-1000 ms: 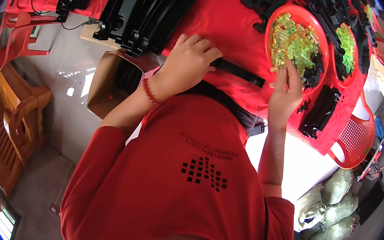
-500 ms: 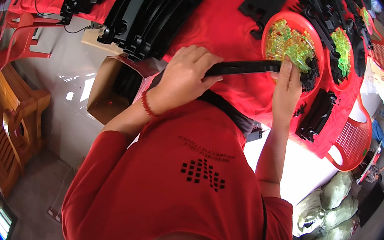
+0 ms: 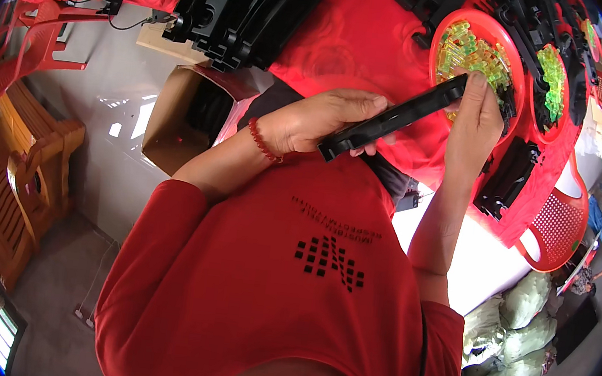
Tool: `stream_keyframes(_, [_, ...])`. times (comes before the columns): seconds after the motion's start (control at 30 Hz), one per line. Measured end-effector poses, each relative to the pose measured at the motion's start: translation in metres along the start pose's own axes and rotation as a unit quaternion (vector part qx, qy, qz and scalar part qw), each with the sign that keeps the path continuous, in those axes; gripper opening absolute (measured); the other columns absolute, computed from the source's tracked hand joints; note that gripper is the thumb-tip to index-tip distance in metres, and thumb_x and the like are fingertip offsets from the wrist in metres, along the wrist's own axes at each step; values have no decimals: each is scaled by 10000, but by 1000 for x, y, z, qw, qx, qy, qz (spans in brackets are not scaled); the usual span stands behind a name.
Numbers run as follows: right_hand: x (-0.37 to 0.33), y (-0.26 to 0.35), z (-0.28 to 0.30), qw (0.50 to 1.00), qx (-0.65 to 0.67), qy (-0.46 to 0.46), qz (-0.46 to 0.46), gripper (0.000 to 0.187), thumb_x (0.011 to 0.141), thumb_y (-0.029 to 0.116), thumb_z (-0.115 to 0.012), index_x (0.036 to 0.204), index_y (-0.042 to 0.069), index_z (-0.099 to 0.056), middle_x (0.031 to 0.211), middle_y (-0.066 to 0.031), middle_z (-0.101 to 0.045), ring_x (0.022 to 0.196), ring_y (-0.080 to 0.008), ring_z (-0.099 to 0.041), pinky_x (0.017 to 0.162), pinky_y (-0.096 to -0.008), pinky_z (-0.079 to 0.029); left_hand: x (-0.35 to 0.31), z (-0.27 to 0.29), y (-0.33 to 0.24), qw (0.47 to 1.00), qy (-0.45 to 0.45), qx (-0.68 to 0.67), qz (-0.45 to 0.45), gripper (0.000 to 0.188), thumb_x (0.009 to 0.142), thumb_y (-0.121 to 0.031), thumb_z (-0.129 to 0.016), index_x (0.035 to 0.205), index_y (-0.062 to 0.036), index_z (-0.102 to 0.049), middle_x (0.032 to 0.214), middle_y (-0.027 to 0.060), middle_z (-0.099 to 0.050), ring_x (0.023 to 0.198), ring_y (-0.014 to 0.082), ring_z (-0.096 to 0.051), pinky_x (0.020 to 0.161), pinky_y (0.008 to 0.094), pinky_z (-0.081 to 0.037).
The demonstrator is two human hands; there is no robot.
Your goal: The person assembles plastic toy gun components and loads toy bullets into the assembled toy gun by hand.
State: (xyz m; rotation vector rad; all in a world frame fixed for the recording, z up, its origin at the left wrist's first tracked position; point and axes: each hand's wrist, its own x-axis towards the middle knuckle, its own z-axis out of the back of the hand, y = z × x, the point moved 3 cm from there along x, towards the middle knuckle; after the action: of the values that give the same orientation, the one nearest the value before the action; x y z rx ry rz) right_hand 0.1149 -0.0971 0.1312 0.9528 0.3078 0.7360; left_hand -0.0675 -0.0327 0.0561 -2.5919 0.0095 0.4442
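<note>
A long black plastic strip [image 3: 398,116] slants up to the right between my hands, above the near edge of the red-covered table. My left hand [image 3: 335,118] grips its lower end, thumb on top and fingertips showing beneath. My right hand [image 3: 478,119] pinches the strip's upper end, beside a red bowl [image 3: 525,61]. Small clear yellow-green plastic pieces [image 3: 472,55] fill much of that bowl, with small black parts at its near right side. Whether my right fingers also hold a small piece is hidden.
Several long black strips [image 3: 243,10] lie side by side at the table's left. A second red bowl [image 3: 550,90] holds green pieces, and black parts [image 3: 506,178] lie near the right edge. An open cardboard box [image 3: 167,121] stands left of me; red chairs [image 3: 557,221] flank the table.
The strip has gone from nearly level to a steep slant, its right end higher. My left hand has turned and shifted right and down; my right hand has moved right.
</note>
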Motion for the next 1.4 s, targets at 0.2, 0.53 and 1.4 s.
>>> stream_keyframes(0.2, [-5,-8,-1,992,-17,-74,100,257,1017,159,-536,1147,-30,-652,1015,-104,-664,772,-123,-623,650,-264,-534,9,7,5,996,-2,-74,-58,504,1027,-372,-482,1346,18,-500,1022,115,-651,762,135,-609,677,269,-511])
stream_keyframes(0.53, [-41,3,-17,989,42,76,118,237,898,20,-649,1135,11,-655,962,-45,-603,820,-125,-570,728,-267,-476,9,11,6,990,-30,-119,-71,376,1023,-321,-519,1278,-46,-547,1032,90,-646,831,151,-629,720,287,-519])
stream_keyframes(1.4, [-47,-2,-59,939,-213,201,182,557,705,72,-732,1200,17,-483,1121,-169,-465,1060,-379,-446,943,-477,-341,7,11,13,973,-197,-55,-105,246,1026,-256,-539,1174,-59,-555,975,10,-599,856,97,-595,783,258,-514])
